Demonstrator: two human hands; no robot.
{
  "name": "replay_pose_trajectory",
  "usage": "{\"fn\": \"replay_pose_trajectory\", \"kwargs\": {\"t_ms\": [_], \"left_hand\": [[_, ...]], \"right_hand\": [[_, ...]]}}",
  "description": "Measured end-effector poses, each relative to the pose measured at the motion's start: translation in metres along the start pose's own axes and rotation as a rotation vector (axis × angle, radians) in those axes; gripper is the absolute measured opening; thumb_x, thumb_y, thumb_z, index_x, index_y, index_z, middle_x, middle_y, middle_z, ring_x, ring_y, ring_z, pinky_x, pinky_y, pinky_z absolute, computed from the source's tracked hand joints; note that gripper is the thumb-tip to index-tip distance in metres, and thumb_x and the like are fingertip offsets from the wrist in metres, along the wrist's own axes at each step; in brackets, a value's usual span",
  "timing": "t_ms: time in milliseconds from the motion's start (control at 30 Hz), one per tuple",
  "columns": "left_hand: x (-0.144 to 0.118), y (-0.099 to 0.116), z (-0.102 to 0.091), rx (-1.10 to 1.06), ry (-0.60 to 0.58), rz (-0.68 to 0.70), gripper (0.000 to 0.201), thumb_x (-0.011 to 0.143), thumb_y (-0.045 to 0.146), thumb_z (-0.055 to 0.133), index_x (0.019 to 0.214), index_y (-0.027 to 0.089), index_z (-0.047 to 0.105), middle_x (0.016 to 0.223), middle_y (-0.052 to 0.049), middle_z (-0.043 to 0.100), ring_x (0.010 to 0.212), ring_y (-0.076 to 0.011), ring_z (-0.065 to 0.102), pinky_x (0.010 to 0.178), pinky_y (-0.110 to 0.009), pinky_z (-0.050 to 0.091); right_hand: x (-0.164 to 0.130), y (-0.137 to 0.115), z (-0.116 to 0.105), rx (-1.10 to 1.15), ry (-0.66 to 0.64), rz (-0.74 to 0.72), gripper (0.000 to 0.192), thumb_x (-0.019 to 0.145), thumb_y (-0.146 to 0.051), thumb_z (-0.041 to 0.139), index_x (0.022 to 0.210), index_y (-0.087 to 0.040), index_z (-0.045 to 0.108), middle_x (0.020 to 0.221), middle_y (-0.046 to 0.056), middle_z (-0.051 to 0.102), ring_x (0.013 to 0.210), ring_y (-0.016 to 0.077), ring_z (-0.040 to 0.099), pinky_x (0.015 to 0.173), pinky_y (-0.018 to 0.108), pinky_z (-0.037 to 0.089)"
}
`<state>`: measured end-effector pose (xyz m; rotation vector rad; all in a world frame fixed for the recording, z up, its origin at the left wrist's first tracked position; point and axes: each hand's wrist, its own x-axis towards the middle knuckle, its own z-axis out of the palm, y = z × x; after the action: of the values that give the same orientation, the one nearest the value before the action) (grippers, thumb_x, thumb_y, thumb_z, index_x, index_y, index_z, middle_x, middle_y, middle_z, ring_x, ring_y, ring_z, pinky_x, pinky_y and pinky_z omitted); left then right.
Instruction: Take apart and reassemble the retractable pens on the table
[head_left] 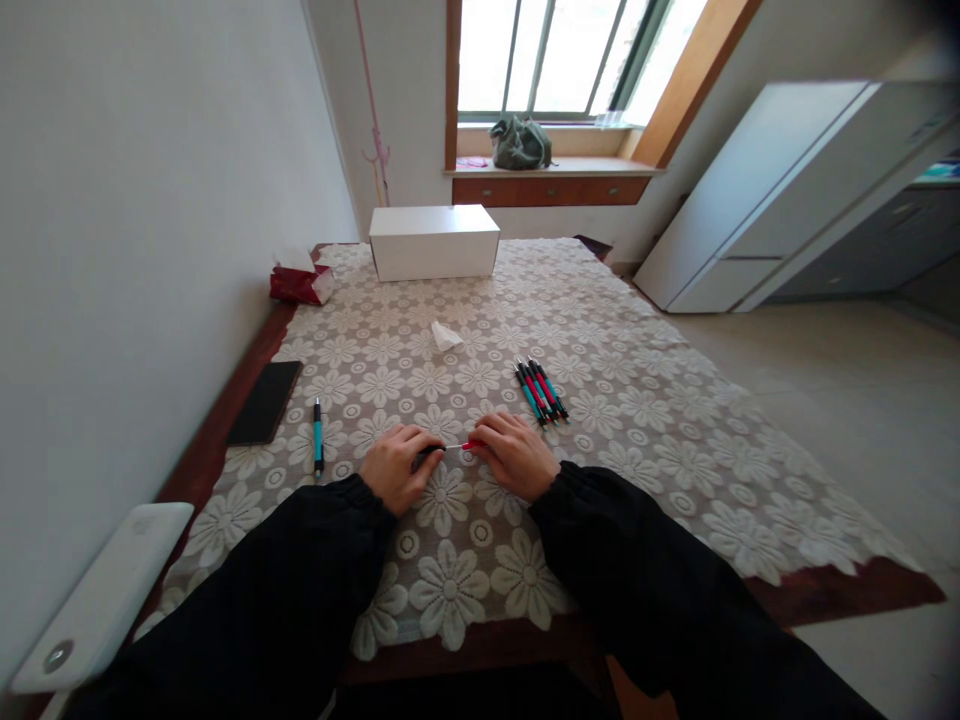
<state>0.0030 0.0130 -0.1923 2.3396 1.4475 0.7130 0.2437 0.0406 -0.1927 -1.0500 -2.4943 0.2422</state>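
Observation:
Between my hands is a pen in two parts, with a thin white refill bridging the gap. My left hand pinches the black part. My right hand is closed on the red barrel, which points left. Both hands rest low over the lace tablecloth near the table's front. To the left lies a single blue and black pen. Just beyond my right hand, several blue or red pens with black ends lie side by side in a group.
A dark flat tablet-like object lies at the left edge. A crumpled white tissue sits mid-table. A white box and a red tissue pack stand farther back. A white chair part is at lower left.

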Motion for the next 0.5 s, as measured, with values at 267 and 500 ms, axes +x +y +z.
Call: {"fn": "replay_pose_trajectory", "kwargs": {"t_ms": [267,500], "left_hand": [[0.0,-0.003,-0.002,0.045,0.02,-0.007,0.018,0.096,0.027,0.057,0.103,0.025,0.073,0.102,-0.003,0.073,0.098,-0.023,0.062,0.09,-0.041,0.051],[0.0,-0.003,0.0,0.028,0.012,0.03,0.014,0.093,0.029,0.062,0.098,0.026,0.076,0.098,-0.003,0.073,0.097,-0.0237,0.062,0.089,-0.041,0.052]], "right_hand": [[-0.001,0.011,-0.005,-0.087,-0.067,-0.004,0.015,0.102,-0.023,0.053,0.101,-0.021,0.068,0.099,0.007,0.067,0.098,0.0233,0.056,0.087,0.037,0.041],[-0.001,0.014,-0.003,-0.083,0.015,0.06,0.016,0.1,-0.023,0.055,0.106,-0.024,0.07,0.106,0.008,0.069,0.103,0.025,0.057,0.093,0.041,0.042]]}}
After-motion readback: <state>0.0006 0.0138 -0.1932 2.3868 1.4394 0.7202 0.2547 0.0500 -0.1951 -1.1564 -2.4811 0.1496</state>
